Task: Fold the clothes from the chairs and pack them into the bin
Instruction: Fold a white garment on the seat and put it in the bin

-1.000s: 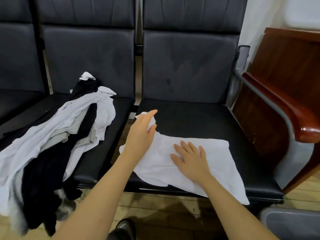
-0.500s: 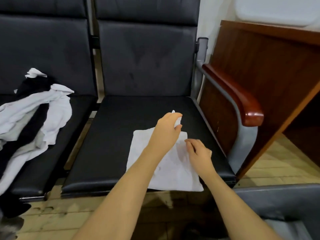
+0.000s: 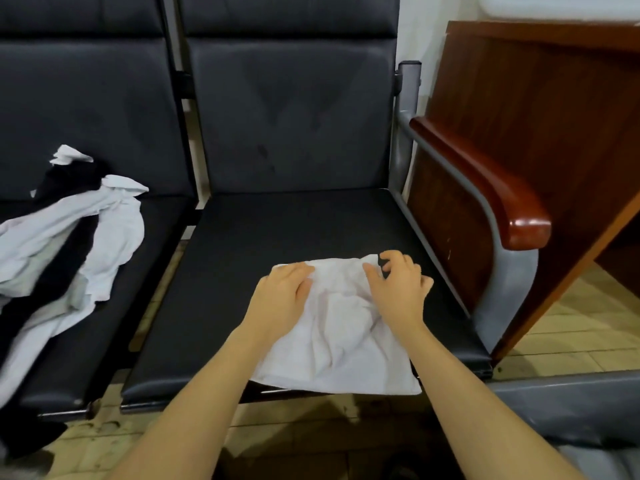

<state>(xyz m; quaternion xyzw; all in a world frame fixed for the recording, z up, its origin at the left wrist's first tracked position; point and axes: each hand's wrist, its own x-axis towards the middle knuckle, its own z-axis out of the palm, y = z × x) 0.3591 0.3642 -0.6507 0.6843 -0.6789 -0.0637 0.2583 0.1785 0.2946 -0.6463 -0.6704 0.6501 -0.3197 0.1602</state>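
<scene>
1. Hands at lower centre: left hand (image 3: 280, 299) rests flat, fingers straight, on white garment (image 3: 341, 337); right hand (image 3: 398, 289) pinches its far edge with curled fingers.
2. Garment lies folded on black chair seat (image 3: 277, 237).
3. Clothes pile (image 3: 65, 244) at left; grey bin (image 3: 568, 407) lower right.

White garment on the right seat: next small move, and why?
Probably fold the far edge toward the person. Both hands, left hand and right hand, sit at the far edge of the white garment, right fingers curled at its corner; it is still rumpled and overhangs the seat front.
</scene>
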